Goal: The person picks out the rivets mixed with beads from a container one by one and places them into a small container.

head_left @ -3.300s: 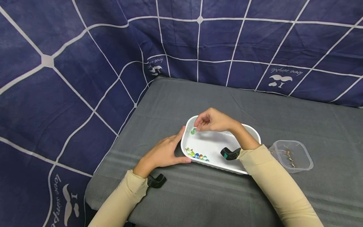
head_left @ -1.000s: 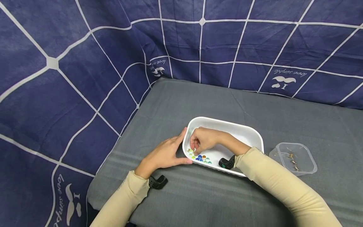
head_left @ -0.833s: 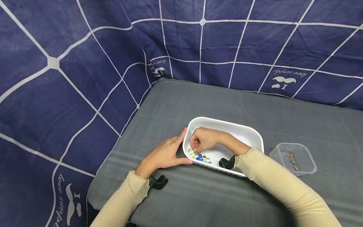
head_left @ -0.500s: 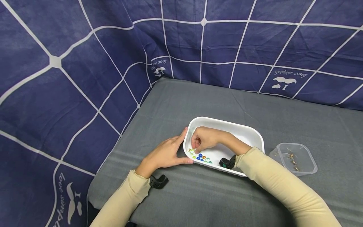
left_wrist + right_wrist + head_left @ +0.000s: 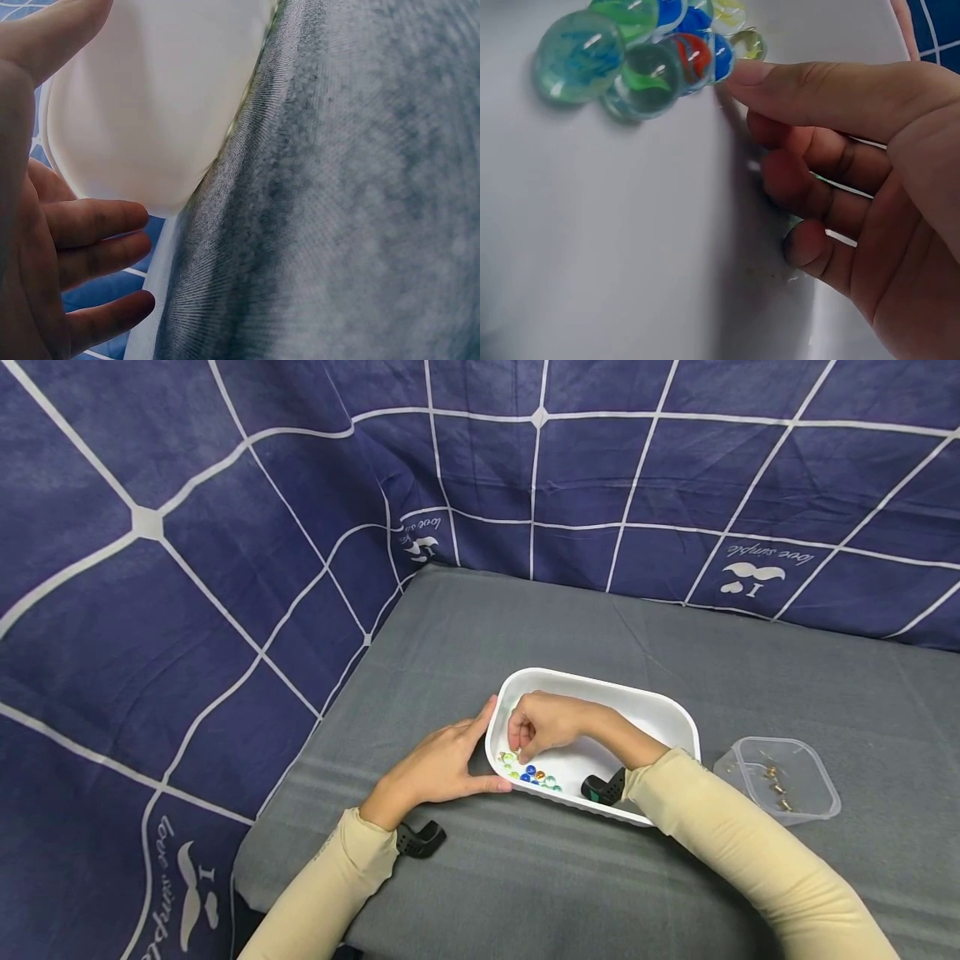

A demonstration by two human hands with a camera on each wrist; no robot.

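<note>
Inside a white tray (image 5: 663, 714), several glass marbles (image 5: 531, 774) in blue, orange, green and yellow gather at the near left corner, with tiny gold bits (image 5: 502, 755) beside them. My left hand (image 5: 442, 760) rests against the tray's left end, thumb at the near side. Its fingers lie fairly straight in the left wrist view. Over the marbles, my right hand (image 5: 551, 722) dips into the tray with curled fingers, thumb and index tips close together. In the right wrist view the thumb tip is next to the marbles (image 5: 580, 56); whether anything is pinched is hidden.
To the tray's right stands a clear plastic box (image 5: 813, 777) holding several gold pin-like pieces (image 5: 775, 783). Grey cloth (image 5: 570, 877) covers the surface. A dark blue curtain (image 5: 465, 460) with white lines hangs at the back and left.
My right hand has gone from the tray's far left corner to the near left marbles. Over the last second it has shifted slightly away from them. My left hand stays on the tray.
</note>
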